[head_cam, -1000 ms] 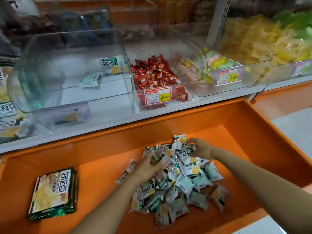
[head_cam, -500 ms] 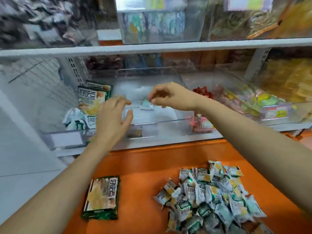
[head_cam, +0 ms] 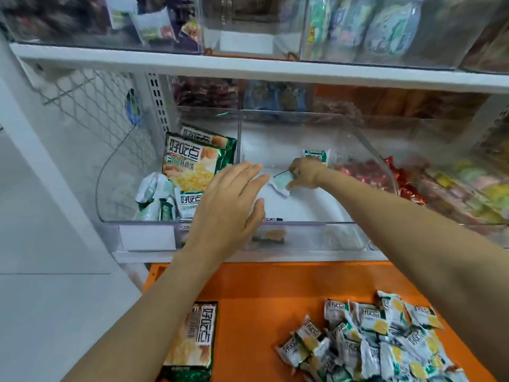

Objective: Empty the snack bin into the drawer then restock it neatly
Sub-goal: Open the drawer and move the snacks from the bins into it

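The right hand (head_cam: 306,173) reaches deep into the clear snack bin (head_cam: 303,224) on the lower shelf (head_cam: 129,256). Its fingers (head_cam: 298,166) are curled in and pinch a small packet (head_cam: 281,183) by one edge, just above the bin's white floor. A second packet (head_cam: 316,155) lies just behind that hand, near the back of the bin. Those two are all that shows inside it.

The left hand (head_cam: 228,205) is spread over the bin's front left corner, its fingers (head_cam: 248,175) straight, slightly apart and holding nothing. The thumb sits close to the front rim, but whether it touches cannot be told.

Below, the orange drawer (head_cam: 261,293) stands pulled out. A heap of packets (head_cam: 371,343) — green, white and yellow wrappers — lies at its right side. A large packet (head_cam: 192,340) lies flat at its left, well apart from the heap.

The neighbouring bin (head_cam: 110,188) to the left holds more large packets (head_cam: 192,164), leaning upright. Red-wrapped sweets (head_cam: 405,186) fill the bin to the right. The upper shelf (head_cam: 248,68) carries blurred goods.
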The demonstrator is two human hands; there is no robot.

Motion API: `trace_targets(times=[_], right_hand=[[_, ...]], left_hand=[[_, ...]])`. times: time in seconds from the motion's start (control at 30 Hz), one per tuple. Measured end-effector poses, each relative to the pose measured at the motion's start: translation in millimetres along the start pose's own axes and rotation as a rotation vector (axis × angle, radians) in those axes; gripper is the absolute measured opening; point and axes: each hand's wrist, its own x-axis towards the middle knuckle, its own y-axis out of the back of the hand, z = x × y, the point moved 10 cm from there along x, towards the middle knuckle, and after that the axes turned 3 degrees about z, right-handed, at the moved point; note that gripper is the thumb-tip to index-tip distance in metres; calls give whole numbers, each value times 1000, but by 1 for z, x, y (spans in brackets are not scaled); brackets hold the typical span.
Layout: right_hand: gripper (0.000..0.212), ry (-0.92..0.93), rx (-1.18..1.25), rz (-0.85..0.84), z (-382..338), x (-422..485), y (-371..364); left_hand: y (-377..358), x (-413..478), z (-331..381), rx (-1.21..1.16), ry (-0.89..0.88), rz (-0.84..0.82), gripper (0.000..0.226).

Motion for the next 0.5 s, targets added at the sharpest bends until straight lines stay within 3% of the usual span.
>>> trace_targets(times=[0.13, 0.3, 0.5], right_hand=[[71, -46, 119, -79, 11, 4, 3], [61, -118, -122, 116, 35, 16, 35], [78, -113, -84, 24, 43, 22, 13]], left_hand=[[-3, 0, -4, -8, 6, -22, 40], [-2, -2, -4, -20, 13, -2, 41], [-4, -3, -6, -10, 11, 4, 39]])
